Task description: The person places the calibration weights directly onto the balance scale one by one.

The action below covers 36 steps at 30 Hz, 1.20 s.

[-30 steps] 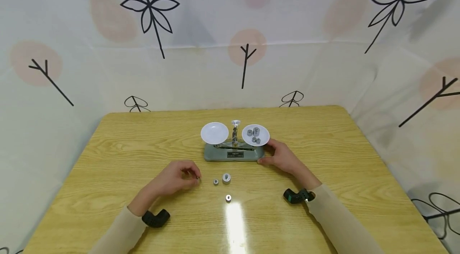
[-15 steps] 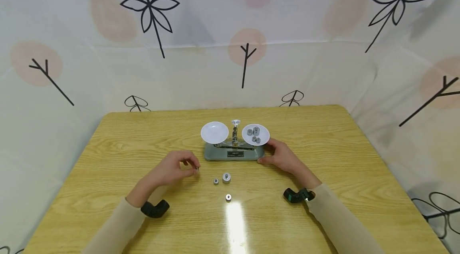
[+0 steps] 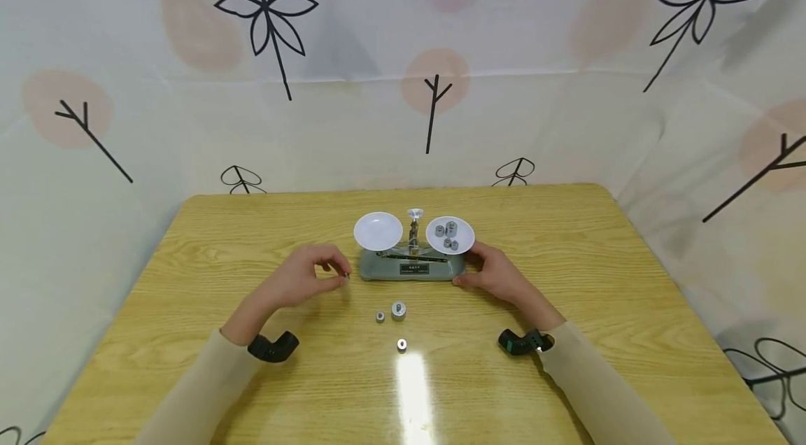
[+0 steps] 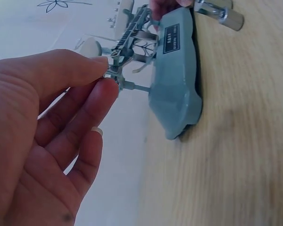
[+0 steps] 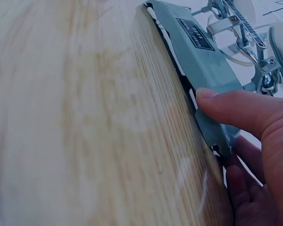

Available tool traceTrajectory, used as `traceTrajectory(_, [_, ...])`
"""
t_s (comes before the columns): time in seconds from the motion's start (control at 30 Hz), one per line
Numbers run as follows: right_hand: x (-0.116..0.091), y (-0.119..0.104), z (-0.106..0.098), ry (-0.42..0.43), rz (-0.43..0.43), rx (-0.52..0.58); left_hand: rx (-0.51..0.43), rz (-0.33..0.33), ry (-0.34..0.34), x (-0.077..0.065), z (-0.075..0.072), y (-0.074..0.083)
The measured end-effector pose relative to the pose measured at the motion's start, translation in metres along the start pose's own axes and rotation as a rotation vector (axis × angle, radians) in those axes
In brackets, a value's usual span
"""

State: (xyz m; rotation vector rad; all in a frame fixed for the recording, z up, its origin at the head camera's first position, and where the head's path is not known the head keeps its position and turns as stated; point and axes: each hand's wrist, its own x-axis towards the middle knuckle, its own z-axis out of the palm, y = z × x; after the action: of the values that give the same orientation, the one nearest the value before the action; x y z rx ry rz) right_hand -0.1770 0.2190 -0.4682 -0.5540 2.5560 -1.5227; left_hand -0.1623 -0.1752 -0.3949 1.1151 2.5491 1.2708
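My left hand (image 3: 306,275) is held above the table, just left of the balance scale (image 3: 384,269). Thumb and forefinger pinch a small metal weight (image 3: 347,276), mostly hidden by the fingertips in the left wrist view. My right hand (image 3: 497,276) grips the right end of the scale's grey-green base (image 5: 210,70), with the thumb on its front and the other fingers behind. Several metal weights (image 3: 451,228) stand in the white right pan (image 3: 464,238). Nothing lies in the white left pan (image 3: 378,231).
On the wooden table (image 3: 252,375), in front of the scale, stand a larger knobbed weight (image 3: 399,311), a small weight (image 3: 380,317) beside it, and another weight (image 3: 401,345) nearer to me. A patterned white cloth (image 3: 352,130) hangs behind the table.
My left hand has moved away from me and up, carrying the small weight toward the left side of the scale. The right hand has stayed on the base.
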Motion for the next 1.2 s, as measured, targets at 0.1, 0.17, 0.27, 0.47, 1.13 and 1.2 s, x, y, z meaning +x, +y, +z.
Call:
traceTrajectory(0.1, [-0.001, -0.005, 0.000, -0.002, 0.006, 0.006, 0.007, -0.005, 0.002, 0.005, -0.004, 0.002])
traceTrajectory(0.17, [-0.002, -0.010, 0.000, -0.004, 0.008, 0.001, 0.012, -0.002, 0.004, 0.008, -0.006, 0.003])
traceTrajectory(0.27, [-0.002, -0.010, 0.000, -0.008, 0.002, 0.000, 0.013, 0.002, 0.005, 0.013, -0.009, 0.004])
traceTrajectory(0.47, [0.000, 0.000, 0.001, -0.010, 0.001, 0.002, 0.034, 0.010, 0.007, 0.021, -0.016, 0.007])
traceTrajectory(1.13, [0.000, 0.000, 0.001, 0.008, -0.007, -0.017, 0.072, 0.045, -0.015, 0.054, -0.037, 0.013])
traceTrajectory(1.2, [0.000, -0.001, 0.001, 0.006, 0.001, -0.014, 0.081, 0.039, -0.020, 0.058, -0.038, 0.014])
